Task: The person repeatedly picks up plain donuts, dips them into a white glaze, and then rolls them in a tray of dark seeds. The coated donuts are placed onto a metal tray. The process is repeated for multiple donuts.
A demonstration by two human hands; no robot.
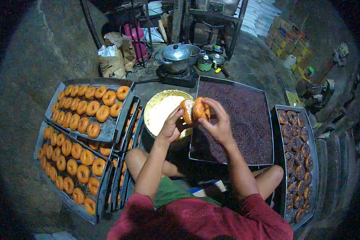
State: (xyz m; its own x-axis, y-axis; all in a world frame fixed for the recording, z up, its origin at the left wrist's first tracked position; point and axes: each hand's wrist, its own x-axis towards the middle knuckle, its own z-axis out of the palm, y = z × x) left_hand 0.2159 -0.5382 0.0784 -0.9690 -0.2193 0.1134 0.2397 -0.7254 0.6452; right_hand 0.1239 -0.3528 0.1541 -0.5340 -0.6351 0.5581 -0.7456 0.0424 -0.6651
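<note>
My left hand (pixel 170 127) grips a doughnut piece with pale cream on its face (pixel 186 110). In my right hand (pixel 219 124) is a browned ring doughnut (pixel 202 110), held right beside the first piece. Whether these are two doughnuts or two parts of one, I cannot tell. Both are raised over the gap between a round tub of pale cream (pixel 159 111) and a wide metal tray of dark chocolate sprinkles (pixel 237 126). My forearms and the doughnuts hide part of the tub's right side and the tray's left edge.
Stacked metal trays at left hold plain doughnuts, in an upper tray (pixel 93 108) and a nearer tray (pixel 76 151). A tray of sprinkle-coated doughnuts (pixel 297 162) stands at right. Beyond the tub are a lidded pot (pixel 176 53) on a stove (pixel 178 78) and a paper bag (pixel 111 61).
</note>
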